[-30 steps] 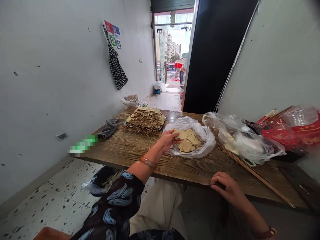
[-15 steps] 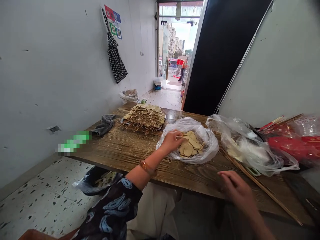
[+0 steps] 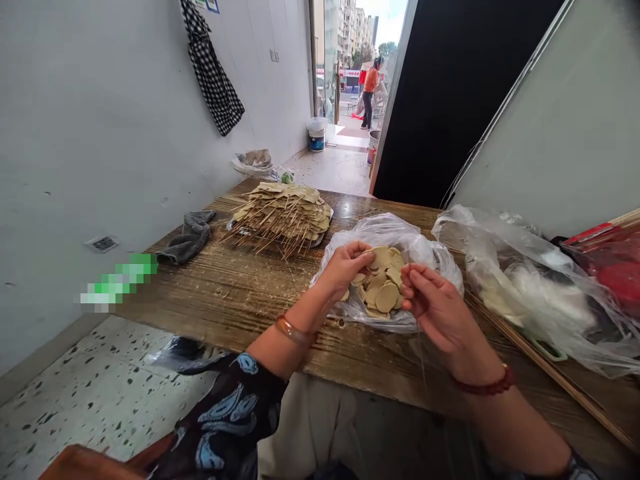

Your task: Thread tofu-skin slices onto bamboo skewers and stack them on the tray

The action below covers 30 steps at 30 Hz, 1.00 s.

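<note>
My left hand (image 3: 345, 272) is over the left side of an open clear plastic bag (image 3: 440, 267). Its thumb and fingers pinch a thin, round beige slice (image 3: 380, 257) by the edge. Several more such slices (image 3: 387, 297) lie loose in the bag. On the bag's right side is my right hand (image 3: 437, 307), thumb and fingertips pressed together; what they hold, if anything, is too small to make out. Behind and to the left, a tray holds a stacked pile of beige slices on wooden skewers (image 3: 283, 213), stick ends pointing toward me.
Long thin sticks (image 3: 545, 370) lie on the wooden table (image 3: 235, 293) at the right, beside another plastic bag (image 3: 545, 293). A grey cloth (image 3: 187, 240) rests near the left edge. A lined bin (image 3: 187, 355) stands below. Beyond the doorway is a person (image 3: 369, 93).
My right hand has come up from the table's front edge to the bag, and its fingers have pinched together. My left hand stays at the bag, now pinching a slice. The view has tipped downward.
</note>
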Tool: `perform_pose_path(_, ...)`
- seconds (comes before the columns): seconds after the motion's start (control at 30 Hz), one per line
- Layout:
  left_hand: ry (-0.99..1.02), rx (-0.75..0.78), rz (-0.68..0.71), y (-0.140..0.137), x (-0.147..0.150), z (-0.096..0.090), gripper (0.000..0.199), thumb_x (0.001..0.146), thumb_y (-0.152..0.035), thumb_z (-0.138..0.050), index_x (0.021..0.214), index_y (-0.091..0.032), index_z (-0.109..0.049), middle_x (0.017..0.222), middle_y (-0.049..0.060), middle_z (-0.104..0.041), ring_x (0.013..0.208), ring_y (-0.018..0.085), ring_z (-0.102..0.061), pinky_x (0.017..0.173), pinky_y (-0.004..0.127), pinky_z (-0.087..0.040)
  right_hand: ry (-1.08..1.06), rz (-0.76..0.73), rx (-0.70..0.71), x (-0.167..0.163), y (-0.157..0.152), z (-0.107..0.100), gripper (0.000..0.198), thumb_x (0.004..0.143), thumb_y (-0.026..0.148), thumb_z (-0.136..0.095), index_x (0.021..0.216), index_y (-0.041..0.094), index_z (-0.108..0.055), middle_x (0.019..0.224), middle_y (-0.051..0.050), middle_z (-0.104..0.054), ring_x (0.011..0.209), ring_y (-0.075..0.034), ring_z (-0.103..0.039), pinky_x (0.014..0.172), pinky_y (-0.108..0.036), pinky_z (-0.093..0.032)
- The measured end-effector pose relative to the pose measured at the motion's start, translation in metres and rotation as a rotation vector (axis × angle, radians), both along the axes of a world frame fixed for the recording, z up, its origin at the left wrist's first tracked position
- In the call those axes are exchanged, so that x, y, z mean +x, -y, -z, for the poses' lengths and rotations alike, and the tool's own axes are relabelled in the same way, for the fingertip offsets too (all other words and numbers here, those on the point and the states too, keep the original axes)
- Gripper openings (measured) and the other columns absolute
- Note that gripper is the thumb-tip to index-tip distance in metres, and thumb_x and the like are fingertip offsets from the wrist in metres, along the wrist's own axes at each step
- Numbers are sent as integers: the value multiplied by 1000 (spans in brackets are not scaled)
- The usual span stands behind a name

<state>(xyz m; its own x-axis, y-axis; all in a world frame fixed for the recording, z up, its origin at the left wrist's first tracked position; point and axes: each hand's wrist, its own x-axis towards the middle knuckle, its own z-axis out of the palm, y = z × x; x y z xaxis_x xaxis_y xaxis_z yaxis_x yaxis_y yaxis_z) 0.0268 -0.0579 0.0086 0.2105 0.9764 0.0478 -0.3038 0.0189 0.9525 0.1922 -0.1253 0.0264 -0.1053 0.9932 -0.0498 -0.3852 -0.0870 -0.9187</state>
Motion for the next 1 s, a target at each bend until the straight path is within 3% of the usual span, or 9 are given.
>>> perform_pose_path(0.27, 105, -103, -35, -2, -4, 11, 37, 61, -34, -80, 85, -12, -65, 68, 0, -65, 55, 7, -57, 53, 19, -46, 365, -89, 101, -3, -10, 45, 24, 84, 41, -59, 87, 18, -66, 51, 7, -45, 39, -6, -34, 37, -18, -27)
perform_pose_path(0.37, 82, -75, -64, 0, -5, 10, 33, 60, -33, -80, 82, -13, -65, 66, -1, -63, 56, 7, -55, 54, 18, -47, 557, -30, 203, -1, -8, 51, 23, 85, 37, -56, 90, 18, -70, 51, 5, -48, 41, -8, -38, 40, -20, -31)
perform_pose_path(0.5, 24, -45, -91, 4, -3, 6, 30, 61, -32, -79, 78, -13, -64, 65, -1, -62, 56, 7, -55, 53, 19, -48, 717, 67, 343, 0, -8, 55, 22, 84, 32, -57, 90, 20, -74, 67, -1, -67, 51, -12, -52, 46, -23, -39)
perform_pose_path(0.73, 0, -9, -164, 6, -9, 2, 24, 63, -29, -76, 78, -14, -65, 65, -2, -60, 56, 6, -53, 54, 18, -47, 757, 98, 414, 2, -10, 56, 22, 84, 31, -57, 94, 22, -75, 84, -5, -76, 66, -19, -66, 61, -29, -51)
perform_pose_path(1.0, -42, 26, -180, 7, -9, 1, 23, 65, -29, -75, 80, -14, -66, 67, -2, -59, 58, 7, -52, 55, 19, -46, 759, 100, 414, 1, -10, 53, 23, 84, 29, -56, 94, 23, -76, 88, -4, -76, 74, -21, -69, 62, -31, -53)
